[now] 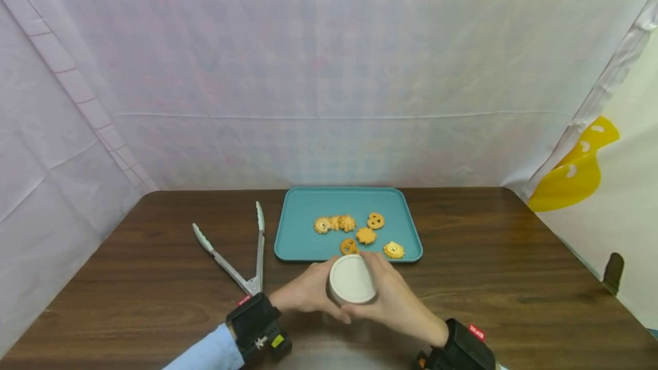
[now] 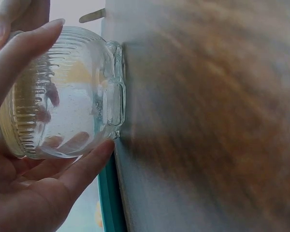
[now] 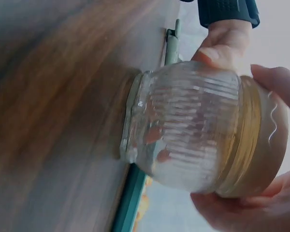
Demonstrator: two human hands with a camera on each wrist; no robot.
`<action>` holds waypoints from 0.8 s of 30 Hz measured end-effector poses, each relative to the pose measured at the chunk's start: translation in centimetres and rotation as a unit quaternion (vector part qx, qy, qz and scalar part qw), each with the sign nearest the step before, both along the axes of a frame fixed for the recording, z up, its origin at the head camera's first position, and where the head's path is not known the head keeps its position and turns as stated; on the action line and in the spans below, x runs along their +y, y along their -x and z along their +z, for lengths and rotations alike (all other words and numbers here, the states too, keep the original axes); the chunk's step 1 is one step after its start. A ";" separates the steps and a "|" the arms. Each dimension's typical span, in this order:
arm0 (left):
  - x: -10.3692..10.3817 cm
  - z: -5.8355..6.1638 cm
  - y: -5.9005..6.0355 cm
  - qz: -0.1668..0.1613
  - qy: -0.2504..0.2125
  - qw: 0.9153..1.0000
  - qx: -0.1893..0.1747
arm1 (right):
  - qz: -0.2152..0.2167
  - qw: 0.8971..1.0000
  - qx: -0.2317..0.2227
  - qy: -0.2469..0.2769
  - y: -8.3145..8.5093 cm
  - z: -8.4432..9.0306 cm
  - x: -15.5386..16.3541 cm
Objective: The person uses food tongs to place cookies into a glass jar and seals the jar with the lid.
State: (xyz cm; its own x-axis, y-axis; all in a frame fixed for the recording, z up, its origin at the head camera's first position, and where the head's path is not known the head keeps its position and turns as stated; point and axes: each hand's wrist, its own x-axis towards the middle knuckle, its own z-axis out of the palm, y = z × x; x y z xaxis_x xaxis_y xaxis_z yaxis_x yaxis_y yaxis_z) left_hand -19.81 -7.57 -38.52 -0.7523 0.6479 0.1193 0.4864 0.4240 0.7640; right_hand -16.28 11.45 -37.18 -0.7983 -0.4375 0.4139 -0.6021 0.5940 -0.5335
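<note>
A pale, faintly patterned cloth hangs behind and to the left of a dark wooden desk (image 1: 154, 278), with a yellow-and-white sheet at the far right. From above, the head view shows only the round white lid (image 1: 352, 279) of a jar (image 1: 352, 284) standing at the near middle of the desk, just in front of a teal tray (image 1: 303, 216) that carries six golden cookies (image 1: 366, 236); metal tongs (image 1: 241, 256) lie splayed open on the desk to the left of the tray. The left hand (image 1: 307, 292) and right hand (image 1: 393, 296) close in on the jar from either side, each wearing a black wrist strap with a small red tag whose writing is too small to read. The wrist views show what the top view hides: the jar (image 2: 63, 96) is clear ribbed glass with a thick foot resting on the desk, and nothing visible inside it. The left fingers (image 2: 84, 164) curl around its belly, thumb on the upper side. In the right wrist view the right fingers (image 3: 275, 84) wrap the lid (image 3: 261, 140), which bears a thin wavy line and no readable label.
</note>
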 end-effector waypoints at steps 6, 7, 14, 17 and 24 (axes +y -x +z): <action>0.0 0.0 0.1 -0.007 -0.008 1.000 -0.004 | 0.048 0.998 -0.046 0.011 0.8 0.3 0.8; 0.0 -0.1 0.1 -0.009 -0.009 1.000 -0.006 | 0.057 0.997 -0.057 0.012 0.9 0.3 1.0; 0.0 0.0 0.1 -0.018 -0.009 1.000 -0.009 | 0.108 0.985 -0.135 0.023 1.4 0.6 1.8; 0.0 0.0 0.1 -0.017 -0.008 1.000 -0.011 | 0.095 0.989 -0.116 0.020 1.2 0.7 1.5; -0.1 0.1 0.1 -0.013 -0.008 1.000 -0.016 | -0.020 0.999 -0.035 0.006 0.1 0.0 -0.1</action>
